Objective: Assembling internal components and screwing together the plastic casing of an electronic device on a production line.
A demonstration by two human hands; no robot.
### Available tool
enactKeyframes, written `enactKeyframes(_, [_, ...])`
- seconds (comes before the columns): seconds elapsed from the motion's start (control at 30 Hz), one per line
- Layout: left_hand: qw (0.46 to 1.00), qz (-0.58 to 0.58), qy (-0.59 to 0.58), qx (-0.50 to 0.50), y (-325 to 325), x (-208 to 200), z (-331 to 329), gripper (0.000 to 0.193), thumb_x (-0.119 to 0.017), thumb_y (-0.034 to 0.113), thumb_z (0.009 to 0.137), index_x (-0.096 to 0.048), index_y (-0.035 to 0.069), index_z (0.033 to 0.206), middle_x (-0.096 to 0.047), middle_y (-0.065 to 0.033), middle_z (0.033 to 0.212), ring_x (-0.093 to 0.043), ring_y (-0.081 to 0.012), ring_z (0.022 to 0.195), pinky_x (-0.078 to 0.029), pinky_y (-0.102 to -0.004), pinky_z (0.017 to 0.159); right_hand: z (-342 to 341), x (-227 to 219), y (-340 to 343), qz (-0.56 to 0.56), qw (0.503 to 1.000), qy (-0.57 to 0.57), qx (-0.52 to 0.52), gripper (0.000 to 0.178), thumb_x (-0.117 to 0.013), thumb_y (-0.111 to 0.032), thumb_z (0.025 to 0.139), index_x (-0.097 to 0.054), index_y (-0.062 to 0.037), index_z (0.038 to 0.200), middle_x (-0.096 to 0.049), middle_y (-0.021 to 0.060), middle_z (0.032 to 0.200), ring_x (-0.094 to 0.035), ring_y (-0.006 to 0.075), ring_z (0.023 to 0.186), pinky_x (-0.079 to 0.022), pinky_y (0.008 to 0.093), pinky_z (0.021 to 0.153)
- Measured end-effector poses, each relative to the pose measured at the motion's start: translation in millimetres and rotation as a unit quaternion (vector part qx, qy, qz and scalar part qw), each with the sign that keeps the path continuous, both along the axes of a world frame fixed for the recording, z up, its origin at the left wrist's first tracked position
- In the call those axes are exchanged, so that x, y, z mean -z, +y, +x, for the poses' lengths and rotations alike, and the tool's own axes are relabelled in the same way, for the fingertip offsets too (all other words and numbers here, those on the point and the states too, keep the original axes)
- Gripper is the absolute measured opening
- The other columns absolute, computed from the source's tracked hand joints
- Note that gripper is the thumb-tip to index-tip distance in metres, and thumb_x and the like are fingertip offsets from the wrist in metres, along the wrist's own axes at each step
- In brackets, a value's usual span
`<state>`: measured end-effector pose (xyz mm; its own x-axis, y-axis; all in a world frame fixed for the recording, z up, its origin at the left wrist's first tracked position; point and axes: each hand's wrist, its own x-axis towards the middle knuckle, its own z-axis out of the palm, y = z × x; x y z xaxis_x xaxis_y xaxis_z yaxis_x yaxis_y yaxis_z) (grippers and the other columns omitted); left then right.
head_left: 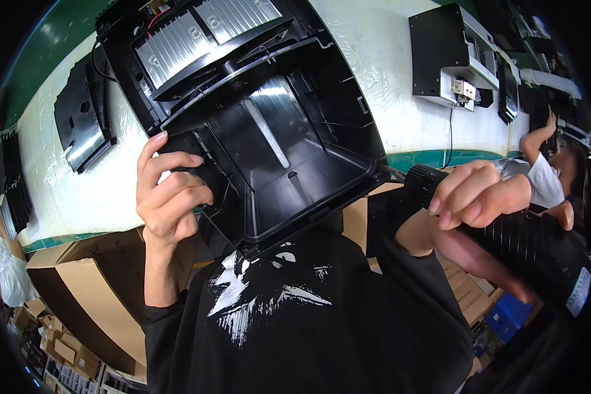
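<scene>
A large black plastic housing stands tilted in front of my chest, its deep open cavity facing me. Silver metal plates sit in its upper part. My left hand grips the housing's left edge with curled fingers. In my right hand is a black electric screwdriver with a ribbed collar, held nearly level. Its bit points left and meets the housing's lower right corner; the screw, if any, is too small to make out.
White foam sheeting covers the bench. On it lie a curved black panel at left and a black-and-white device with a cable at right. Cardboard boxes stand below left. Another person is at the far right.
</scene>
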<state>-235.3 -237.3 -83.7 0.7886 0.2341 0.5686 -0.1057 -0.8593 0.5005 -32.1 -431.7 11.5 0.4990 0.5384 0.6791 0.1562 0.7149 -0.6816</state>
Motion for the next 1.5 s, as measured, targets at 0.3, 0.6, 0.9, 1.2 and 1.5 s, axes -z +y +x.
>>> enactKeyframes(0.3, [0.918,-0.344,-0.101,-0.17,-21,9,0,0.067,-0.06,0.021,0.081,-0.03,0.0,0.137,-0.028,-0.0195,0.143,-0.027,-0.0343,0.134,-0.021,-0.0474,0.109,52,-20,-29,-0.062,0.991,-0.087,-0.081,0.071,-0.062,-0.065,0.072,-0.046,-0.0011,0.096,-0.049,0.0043,0.066,-0.051,0.016,0.046,-0.049,0.0263,0.043])
enactKeyframes(0.6, [0.791,-0.584,-0.025,-0.181,-56,1,41,0.098,-0.05,0.001,0.06,-0.003,0.001,0.146,-0.025,-0.0138,0.141,-0.031,-0.0234,0.126,-0.022,-0.0313,0.106,126,-67,-150,0.09,0.898,-0.143,0.405,0.073,-0.042,-0.081,0.071,-0.048,-0.0165,0.105,-0.049,0.0047,0.072,-0.044,0.016,0.052,-0.036,0.0291,0.048])
enactKeyframes(0.9, [0.807,-0.551,-0.024,-0.21,-63,4,68,0.097,-0.051,0.0,0.06,-0.004,-0.002,0.145,-0.028,-0.0136,0.137,-0.039,-0.0206,0.114,-0.033,-0.0267,0.096,167,-21,-143,0.048,0.792,-0.131,0.594,0.082,-0.019,-0.083,0.076,-0.046,-0.012,0.106,-0.051,0.0119,0.062,-0.048,0.0234,0.044,-0.043,0.0358,0.043])
enactKeyframes(1.2, [0.783,-0.57,-0.016,-0.247,-68,7,70,0.095,-0.05,0.002,0.061,-0.007,0.0,0.146,-0.036,-0.0143,0.13,-0.045,-0.0186,0.102,-0.039,-0.0258,0.087,211,-28,-123,-0.078,0.88,-0.042,0.467,0.09,-0.027,-0.09,0.065,-0.053,-0.0044,0.071,-0.05,0.009,0.064,-0.046,0.0221,0.053,-0.038,0.0341,0.054])
enactKeyframes(1.5, [0.858,-0.463,-0.063,-0.212,-60,17,70,0.088,-0.056,0.009,0.071,-0.009,-0.008,0.143,-0.013,-0.0205,0.149,-0.012,-0.0275,0.138,-0.006,-0.0329,0.111,235,-52,-24,-0.198,0.847,-0.098,0.484,0.038,-0.036,-0.035,0.091,-0.045,0.0007,0.098,-0.054,0.0175,0.067,-0.05,0.0261,0.051,-0.045,0.0371,0.049])
